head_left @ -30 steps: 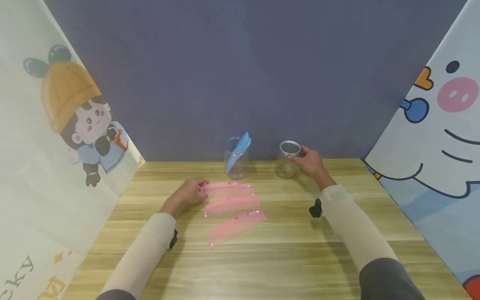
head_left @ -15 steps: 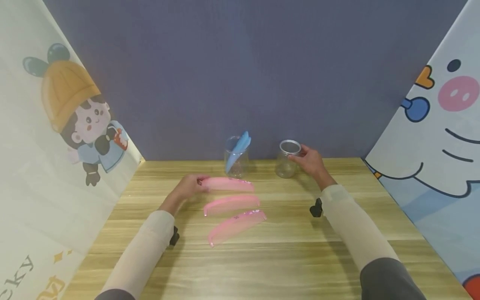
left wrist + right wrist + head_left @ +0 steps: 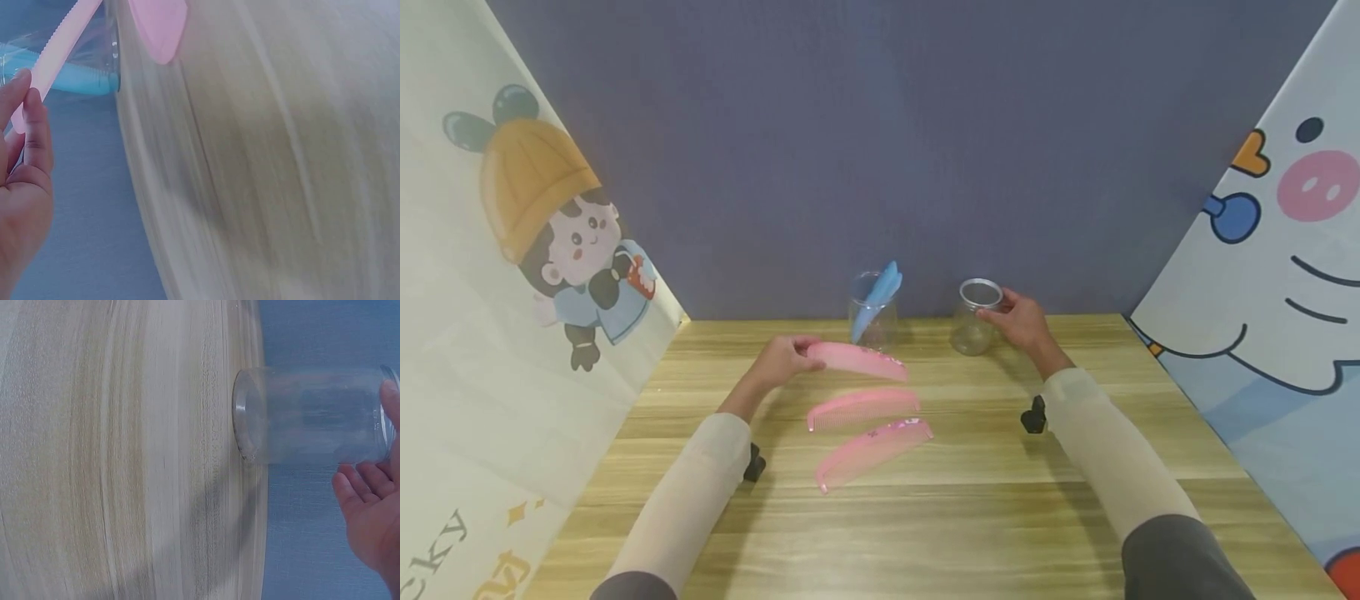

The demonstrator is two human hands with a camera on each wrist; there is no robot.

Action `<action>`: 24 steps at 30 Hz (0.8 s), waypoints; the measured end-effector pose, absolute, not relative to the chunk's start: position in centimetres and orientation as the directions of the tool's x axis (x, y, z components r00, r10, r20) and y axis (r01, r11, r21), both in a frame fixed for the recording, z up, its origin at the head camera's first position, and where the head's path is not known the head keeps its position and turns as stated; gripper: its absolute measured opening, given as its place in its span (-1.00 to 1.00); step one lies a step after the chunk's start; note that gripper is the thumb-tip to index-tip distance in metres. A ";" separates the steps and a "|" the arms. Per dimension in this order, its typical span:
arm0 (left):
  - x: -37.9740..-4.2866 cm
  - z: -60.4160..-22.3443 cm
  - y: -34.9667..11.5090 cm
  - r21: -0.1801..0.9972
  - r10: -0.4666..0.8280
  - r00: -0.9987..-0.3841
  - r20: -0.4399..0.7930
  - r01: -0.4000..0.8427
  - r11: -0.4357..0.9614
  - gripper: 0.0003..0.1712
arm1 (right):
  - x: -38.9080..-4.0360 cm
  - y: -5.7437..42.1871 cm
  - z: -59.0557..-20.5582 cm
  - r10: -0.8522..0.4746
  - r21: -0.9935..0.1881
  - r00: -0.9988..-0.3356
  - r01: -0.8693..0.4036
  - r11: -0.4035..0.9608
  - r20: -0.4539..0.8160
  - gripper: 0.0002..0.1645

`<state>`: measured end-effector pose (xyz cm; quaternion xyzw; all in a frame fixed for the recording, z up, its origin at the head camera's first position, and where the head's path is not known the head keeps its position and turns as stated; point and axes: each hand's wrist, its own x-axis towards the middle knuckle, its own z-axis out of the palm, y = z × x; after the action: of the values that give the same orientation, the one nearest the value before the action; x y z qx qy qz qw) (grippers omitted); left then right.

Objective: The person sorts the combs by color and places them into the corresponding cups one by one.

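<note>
My left hand (image 3: 781, 362) pinches one end of a pink comb (image 3: 857, 360) between thumb and fingers. The comb is lifted off the table, its other end tilting down to the right. In the left wrist view, this comb (image 3: 62, 47) passes in front of the clear jar with the blue contents. My right hand (image 3: 1022, 322) grips a clear jar (image 3: 970, 333) near its silver rim, thumb at the rim and fingers along the side. That jar stands upright on the table. Two more pink combs, a middle one (image 3: 861, 407) and a nearer one (image 3: 880, 452), lie flat.
A second clear jar (image 3: 883, 333) stands left of the gripped one, with slim blue objects (image 3: 877, 302) leaning in it and sticking above its rim. A dark wall (image 3: 880, 167) rises behind the wooden table (image 3: 970, 533). Printed side panels flank it.
My left hand has raised the farthest pink comb off the table, moving it slightly toward the back and tilting its held end up. The right hand and its jar stay in place.
</note>
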<state>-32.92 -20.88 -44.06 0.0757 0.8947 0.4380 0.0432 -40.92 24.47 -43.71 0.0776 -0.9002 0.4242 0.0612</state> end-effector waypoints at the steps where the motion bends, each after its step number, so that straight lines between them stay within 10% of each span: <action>1: -32.9 -44.0 -20.8 0.794 0.172 -0.985 -0.009 0.098 0.599 -0.34 | -40.9 24.5 -43.7 -0.088 -0.751 -0.980 -0.192 0.632 0.176 -0.09; 24: -33.3 -44.4 -19.5 0.821 0.161 -0.987 -0.001 0.091 0.564 -0.33 | -40.8 24.5 -43.6 -0.084 -0.740 -0.985 -0.170 0.651 0.152 -0.08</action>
<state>-33.31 -19.55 -44.40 0.0711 0.8835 0.4614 0.0379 -40.79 24.49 -43.55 0.0700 -0.9071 0.4119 0.0521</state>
